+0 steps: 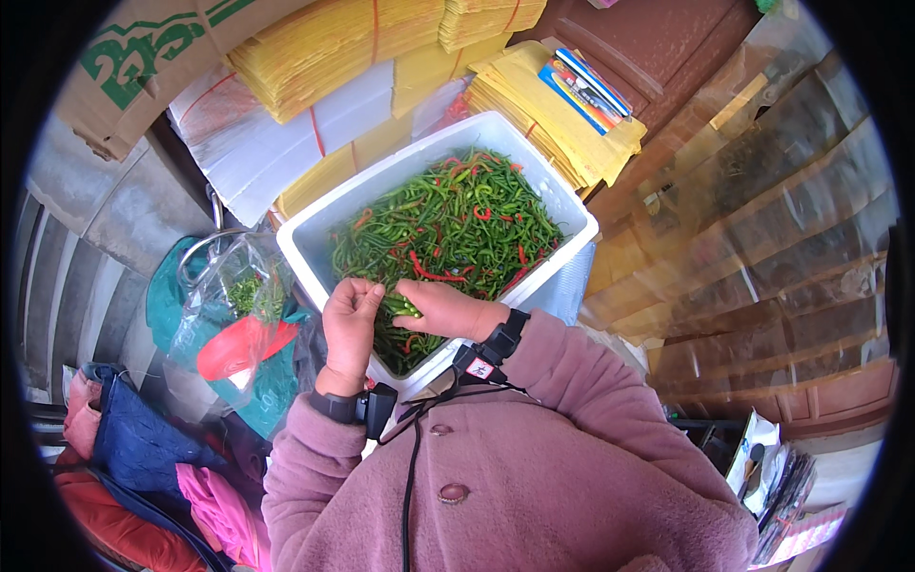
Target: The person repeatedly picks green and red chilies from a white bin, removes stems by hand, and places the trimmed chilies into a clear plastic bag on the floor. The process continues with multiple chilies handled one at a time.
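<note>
A white foam box (436, 154) stands before me, holding a heap of slender green chili peppers (457, 207) with some red ones mixed in. Over its near side, my right hand (449, 309) is curled around a few green chili peppers (402, 307), their ends showing beneath the fingers. My left hand (350, 318) is close beside it, thumb and index fingertip pressed together near the right fingertips. Whatever lies in that pinch is too small to make out.
Left of the box, a clear plastic bag (246, 286) with green bits lies by a red plastic roll (239, 347). Yellow paper stacks (343, 50) rise behind. A colourful packet (586, 89) rests on another paper stack (547, 136). Clothes (143, 429) lie lower left.
</note>
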A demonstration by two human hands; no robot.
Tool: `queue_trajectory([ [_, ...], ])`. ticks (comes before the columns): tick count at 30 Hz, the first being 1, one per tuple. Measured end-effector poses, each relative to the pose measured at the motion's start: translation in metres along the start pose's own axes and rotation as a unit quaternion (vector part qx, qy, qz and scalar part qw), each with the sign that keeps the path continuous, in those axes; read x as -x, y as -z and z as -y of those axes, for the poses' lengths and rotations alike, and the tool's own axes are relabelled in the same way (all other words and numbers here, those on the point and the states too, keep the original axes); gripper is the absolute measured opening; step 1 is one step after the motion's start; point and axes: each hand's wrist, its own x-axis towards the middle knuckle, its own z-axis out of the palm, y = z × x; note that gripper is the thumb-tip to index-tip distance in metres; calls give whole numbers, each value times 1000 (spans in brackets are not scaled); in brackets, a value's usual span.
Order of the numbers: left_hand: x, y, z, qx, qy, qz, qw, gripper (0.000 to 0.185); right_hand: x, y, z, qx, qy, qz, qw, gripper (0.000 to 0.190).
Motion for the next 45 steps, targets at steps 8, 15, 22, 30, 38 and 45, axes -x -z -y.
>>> queue_trajectory([
  [8,1,2,-4,-199,-64,47,977,13,0,4,3,8,3,11,1000,40],
  [15,4,-11,-6,-437,-233,8,869,14,1,-8,15,81,-62,-37,994,33],
  [22,-4,5,-18,-55,-26,-25,998,16,-2,17,6,-176,-152,-18,972,29],
  [30,2,3,-21,345,203,14,916,10,5,30,-4,-741,-105,40,662,23],
  [38,8,1,-21,220,198,118,948,16,7,20,-6,-814,-56,179,550,24],
  [45,15,3,-23,144,167,118,968,13,13,26,3,-733,-116,135,656,23],
])
